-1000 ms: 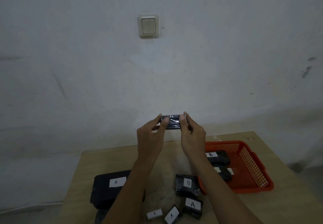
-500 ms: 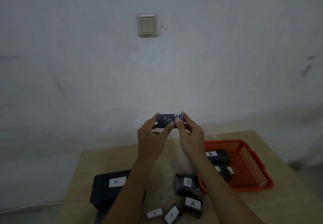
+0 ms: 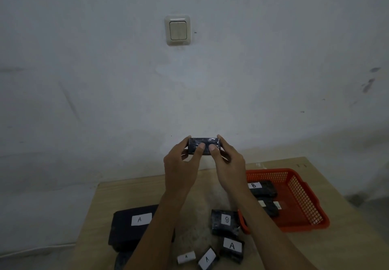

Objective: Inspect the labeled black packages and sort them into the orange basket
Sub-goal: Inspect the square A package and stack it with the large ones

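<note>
Both hands, left hand [image 3: 179, 165] and right hand [image 3: 228, 164], pinch a small black package [image 3: 203, 145] raised between them; the orange basket [image 3: 303, 202] lies below, right of the right hand.

Your wooden table [image 3: 347, 246], orange basket [image 3: 303, 204] at your right, large black package labelled A [image 3: 130, 225] at your left, smaller labelled black packages [image 3: 225, 223] between them near your edge.

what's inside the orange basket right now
The orange basket holds two black packages: one labelled B and a second nearer the camera, whose labels are unreadable. The right forearm covers the basket's left edge.
</note>
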